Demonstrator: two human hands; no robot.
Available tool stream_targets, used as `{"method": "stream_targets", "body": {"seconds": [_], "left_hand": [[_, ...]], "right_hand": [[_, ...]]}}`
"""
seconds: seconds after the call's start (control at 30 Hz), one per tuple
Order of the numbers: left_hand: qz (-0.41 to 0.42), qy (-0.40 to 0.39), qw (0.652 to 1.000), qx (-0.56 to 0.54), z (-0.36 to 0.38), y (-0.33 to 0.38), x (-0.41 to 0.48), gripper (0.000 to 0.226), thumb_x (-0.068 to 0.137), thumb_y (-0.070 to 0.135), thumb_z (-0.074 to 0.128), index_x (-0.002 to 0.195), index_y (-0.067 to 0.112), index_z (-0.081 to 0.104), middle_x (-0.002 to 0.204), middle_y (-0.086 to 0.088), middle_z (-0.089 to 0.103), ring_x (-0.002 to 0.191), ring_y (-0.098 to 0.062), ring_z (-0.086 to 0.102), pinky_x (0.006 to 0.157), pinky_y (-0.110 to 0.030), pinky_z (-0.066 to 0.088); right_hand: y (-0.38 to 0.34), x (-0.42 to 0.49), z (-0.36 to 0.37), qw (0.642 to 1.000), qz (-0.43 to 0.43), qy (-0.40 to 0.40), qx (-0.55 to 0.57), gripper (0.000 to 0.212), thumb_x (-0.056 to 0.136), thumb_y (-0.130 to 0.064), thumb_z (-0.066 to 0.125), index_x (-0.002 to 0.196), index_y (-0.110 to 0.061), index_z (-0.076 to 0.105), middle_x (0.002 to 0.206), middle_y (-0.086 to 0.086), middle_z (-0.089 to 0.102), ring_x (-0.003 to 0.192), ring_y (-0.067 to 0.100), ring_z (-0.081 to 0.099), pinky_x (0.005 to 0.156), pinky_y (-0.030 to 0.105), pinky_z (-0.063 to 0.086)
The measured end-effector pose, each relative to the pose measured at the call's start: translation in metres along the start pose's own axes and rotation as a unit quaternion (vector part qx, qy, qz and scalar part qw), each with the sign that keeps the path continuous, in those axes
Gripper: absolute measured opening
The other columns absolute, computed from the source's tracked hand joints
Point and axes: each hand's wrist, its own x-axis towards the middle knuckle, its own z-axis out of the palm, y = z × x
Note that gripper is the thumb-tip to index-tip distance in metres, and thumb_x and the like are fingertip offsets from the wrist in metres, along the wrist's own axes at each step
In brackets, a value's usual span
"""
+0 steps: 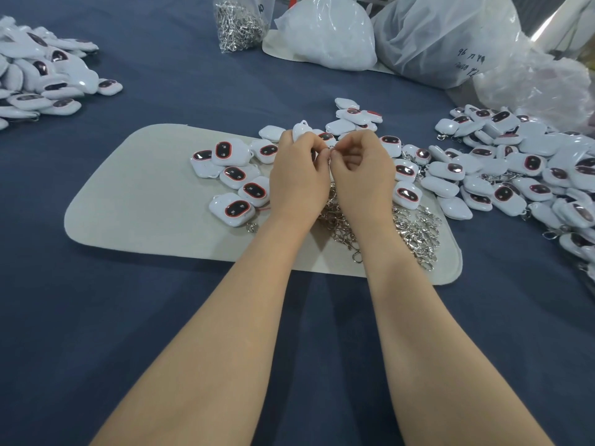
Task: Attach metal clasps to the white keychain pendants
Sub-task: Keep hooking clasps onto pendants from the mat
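Fingers of the left hand (297, 175) were curled tight around one white pendant (301, 129), which stuck out above the knuckles at frame centre. Fingers of the right hand (362, 175) were pinched narrow, thumb against forefinger, tips touching the left fingertips; a small bit of metal was seen at that pinch, too small to be told as a clasp for certain. Both hands were held just above the far edge of a beige mat (135, 194) laid on the dark blue counter (161, 333).

A loose heap of metal clasps (412, 230) was spread on the mat below and right of the wrists, partly hidden by the forearms. A cluster of pendants (236, 178) with dark oval faces ringed in red was lying on the mat left of the left hand. More pendants were scattered behind the hands and to their right, running into a large pile (521, 169) at the right edge of the frame; clasps were seen on some of these. Another pendant pile (42, 78) was seen at the upper left, well apart from the mat.

At the top centre, a clear bag of clasps (238, 24) was standing on the counter. Beside it, top right, white plastic bags (434, 37) were piled, one marked with handwriting that could not be read.
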Motion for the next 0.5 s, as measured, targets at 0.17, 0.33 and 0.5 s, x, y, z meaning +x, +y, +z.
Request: {"method": "stream_targets", "body": {"seconds": [0.17, 0.33, 0.5], "left_hand": [[0.004, -0.010, 1.000, 0.025, -0.0020, 0.0021, -0.0018, 0.014, 0.095, 0.017, 0.050, 0.099, 0.010, 0.062, 0.113, -0.008, 0.050, 0.084, -0.022, 0.054, 0.079, -0.034, 0.045], [0.012, -0.019, 0.999, 0.048, -0.0045, 0.0030, -0.0029, 0.016, 0.096, 0.018, 0.048, 0.102, 0.010, 0.061, 0.117, -0.009, 0.049, 0.087, -0.026, 0.056, 0.080, -0.037, 0.045], [0.015, -0.019, 0.998, 0.062, -0.0045, 0.0016, -0.0026, 0.017, 0.097, 0.019, 0.047, 0.102, 0.010, 0.060, 0.117, -0.009, 0.048, 0.085, -0.027, 0.056, 0.078, -0.037, 0.045]], "right_hand": [[0.0004, -0.0003, -0.0001, 1.000, -0.010, -0.012, -0.016, 0.016, 0.084, 0.002, 0.056, 0.086, -0.014, 0.055, 0.076, -0.013, 0.055, 0.067, 0.000, 0.052, 0.071, 0.014, 0.047], [0.0011, -0.0006, -0.0006, 0.999, -0.016, -0.014, -0.038, 0.012, 0.083, 0.001, 0.056, 0.085, -0.011, 0.057, 0.077, -0.007, 0.057, 0.071, 0.009, 0.053, 0.073, 0.022, 0.049], [0.0016, -0.0013, -0.0008, 0.998, -0.034, -0.021, -0.045, 0.009, 0.083, 0.002, 0.055, 0.084, -0.006, 0.058, 0.078, -0.002, 0.058, 0.074, 0.020, 0.056, 0.072, 0.029, 0.049]]}}
